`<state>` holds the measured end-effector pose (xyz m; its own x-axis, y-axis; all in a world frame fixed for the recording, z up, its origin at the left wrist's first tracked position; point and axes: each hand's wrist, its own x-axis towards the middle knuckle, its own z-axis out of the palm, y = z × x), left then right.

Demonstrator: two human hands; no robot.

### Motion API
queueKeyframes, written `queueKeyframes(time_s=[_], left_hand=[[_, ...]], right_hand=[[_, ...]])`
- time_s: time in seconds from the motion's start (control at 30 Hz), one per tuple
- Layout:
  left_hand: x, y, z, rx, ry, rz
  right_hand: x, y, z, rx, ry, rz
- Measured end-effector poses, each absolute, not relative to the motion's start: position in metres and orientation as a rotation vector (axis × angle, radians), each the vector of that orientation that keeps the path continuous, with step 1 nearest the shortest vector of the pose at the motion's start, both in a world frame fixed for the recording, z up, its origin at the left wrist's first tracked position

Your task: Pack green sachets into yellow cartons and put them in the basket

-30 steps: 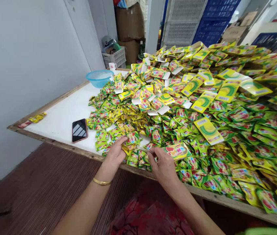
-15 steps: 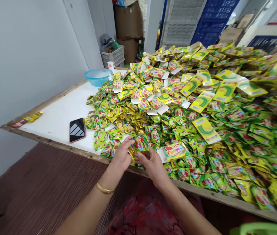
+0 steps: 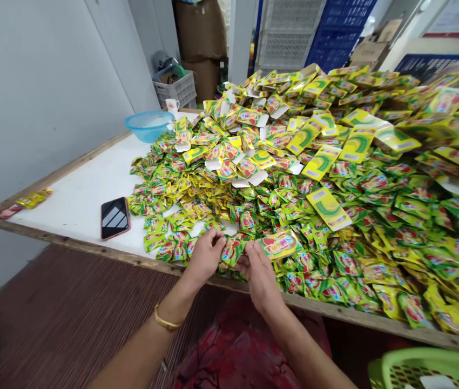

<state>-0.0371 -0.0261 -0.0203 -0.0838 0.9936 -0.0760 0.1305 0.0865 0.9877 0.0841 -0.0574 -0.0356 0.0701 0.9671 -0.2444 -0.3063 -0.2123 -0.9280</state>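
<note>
Near the table's front edge, my left hand (image 3: 206, 256) pinches the left end of a green candy packet (image 3: 231, 251). The fingers of my right hand (image 3: 258, 270) are closed on the packet's right end, so it is stretched between both hands. Just beyond my right hand lies a yellow and green printed box (image 3: 281, 245). Many green packets (image 3: 337, 283) and a patch of yellow ones (image 3: 205, 189) cover the table around and behind my hands. Flat yellow boxes (image 3: 329, 208) lie on top of the heap.
A phone (image 3: 115, 218) lies on the white table (image 3: 71, 200) at left, with yellow wrappers (image 3: 34, 199) at the corner. Behind stand a blue basin (image 3: 149, 126) and a white cup (image 3: 172, 105). A green basket (image 3: 432, 359) is at the lower right.
The view has shifted, so the table's things appear further left and more of the green basket shows. My hands have drawn slightly apart, with the packet now held flat between them.
</note>
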Motion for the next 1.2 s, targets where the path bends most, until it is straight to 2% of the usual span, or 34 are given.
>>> queueKeyframes(time_s=[0.17, 0.3, 0.4, 0.57, 0.63, 0.77, 0.87, 1.0, 1.2], left_hand=[[-0.035, -0.028, -0.022, 1.432, 1.368, 1.045], [-0.032, -0.033, -0.02, 1.242, 1.28, 1.088], [-0.029, -0.04, -0.02, 1.138, 1.221, 0.935], [-0.031, -0.048, -0.02, 1.047, 1.147, 0.884], [-0.034, -0.047, -0.02, 1.015, 1.16, 0.939], [-0.039, -0.043, -0.024, 0.931, 1.199, 1.047], [-0.036, -0.04, -0.027, 0.87, 1.178, 1.084], [-0.03, -0.035, -0.032, 0.819, 1.186, 1.175], [-0.023, -0.025, -0.029, 1.226, 1.567, 1.38]], right_hand=[[0.087, -0.063, -0.043, -1.236, -0.897, 1.34], [0.091, -0.062, -0.048, -1.268, -0.919, 1.244], [0.091, -0.064, -0.048, -1.287, -0.983, 1.199], [0.111, -0.066, -0.039, -1.299, -1.39, 1.097], [0.132, -0.064, -0.03, -1.358, -1.699, 0.817], [0.179, -0.051, -0.012, -1.485, -2.347, -0.014], [0.195, -0.036, -0.002, -1.505, -2.621, -0.277], [0.183, -0.027, -0.001, -1.435, -2.692, -0.285], [0.143, -0.049, -0.039, -1.384, -2.227, -0.157]])
